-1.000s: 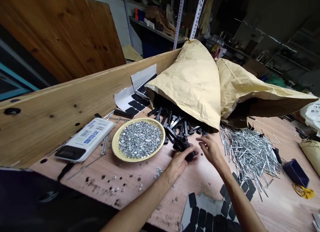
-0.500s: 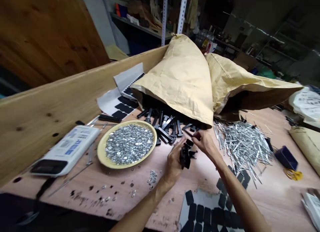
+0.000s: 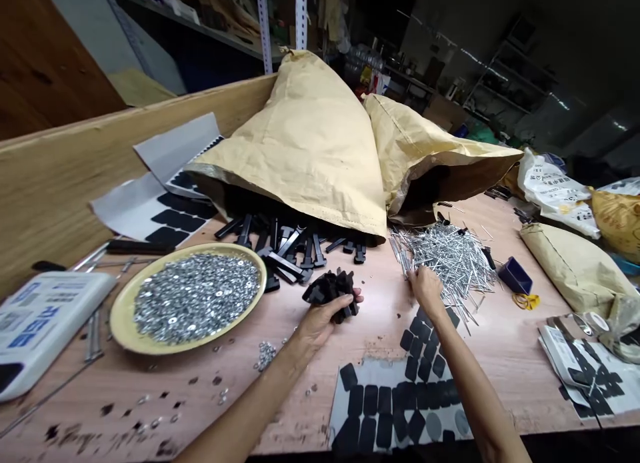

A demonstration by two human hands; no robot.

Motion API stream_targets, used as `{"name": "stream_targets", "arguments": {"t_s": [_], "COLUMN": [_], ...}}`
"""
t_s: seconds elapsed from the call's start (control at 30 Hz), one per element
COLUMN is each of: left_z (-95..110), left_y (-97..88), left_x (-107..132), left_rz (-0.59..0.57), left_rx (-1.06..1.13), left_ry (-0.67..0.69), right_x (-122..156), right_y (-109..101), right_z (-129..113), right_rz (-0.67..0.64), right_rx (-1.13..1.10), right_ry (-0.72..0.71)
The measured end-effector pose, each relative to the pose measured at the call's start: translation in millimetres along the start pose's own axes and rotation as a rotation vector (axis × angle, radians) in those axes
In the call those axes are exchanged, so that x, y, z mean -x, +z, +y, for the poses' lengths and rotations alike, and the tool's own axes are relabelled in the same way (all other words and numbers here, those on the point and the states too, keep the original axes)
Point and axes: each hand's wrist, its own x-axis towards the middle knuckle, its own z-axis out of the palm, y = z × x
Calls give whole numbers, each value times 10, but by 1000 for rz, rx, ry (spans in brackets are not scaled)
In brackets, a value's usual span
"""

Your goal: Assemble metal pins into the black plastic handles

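My left hand (image 3: 320, 318) is closed around a bunch of black plastic parts (image 3: 333, 291), held just above the table. More of the same black parts (image 3: 287, 243) spill out of a tan paper sack (image 3: 305, 143). My right hand (image 3: 426, 286) rests at the near edge of a heap of thin metal pins (image 3: 445, 256), its fingers curled down among them; whether it grips any I cannot make out. A yellow dish of small metal nuts (image 3: 187, 300) sits to the left of my left hand.
A sheet of black adhesive pads (image 3: 400, 400) lies at the front edge. Also here: a white-blue device (image 3: 43, 323) far left, a second sack (image 3: 440, 150), a blue box (image 3: 515, 274), filled bags (image 3: 575, 270) right, a wooden board (image 3: 75, 176) along the back left.
My right hand left the black parts and moved right to the pin heap. My left hand kept the black bunch and lowered it. The view swung to the right.
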Motion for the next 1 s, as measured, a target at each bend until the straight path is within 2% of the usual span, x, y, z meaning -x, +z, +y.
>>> {"name": "stream_targets", "arguments": {"t_s": [0.07, 0.17, 0.33, 0.4, 0.5, 0.57, 0.67, 0.77, 0.9, 1.0], "left_z": [17, -17, -129, -148, -153, -157, -178, -201, -217, -218], "left_y": [-2, -5, -10, -13, -29, -46, -67, -78, -81, -74], "left_x": [-6, -10, -2, 20, 46, 38, -7, -43, -37, -23], "left_rz": [-18, -58, -81, -76, -64, -69, -115, -169, -196, -222], "left_rx": [62, 23, -146, -247, -474, -601, -694, -729, -740, -751], "left_ry": [-89, -173, -75, 21, 221, 354, 520, 612, 608, 594], "right_x": [-70, -79, 161, 317, 545, 667, 785, 843, 875, 875], "right_y": [37, 32, -72, -125, -251, -356, -476, -533, -611, -635], "right_z": [4, 15, 135, 199, 247, 226, 136, 50, 12, -1], "right_rz": [-36, -70, -69, -3, 131, 198, 244, 233, 282, 271], "right_rx": [10, 34, 33, -81, -356, -430, -339, -154, 46, 116], "right_ry": [25, 35, -31, -191, -560, -727, -854, -922, -915, -928]}}
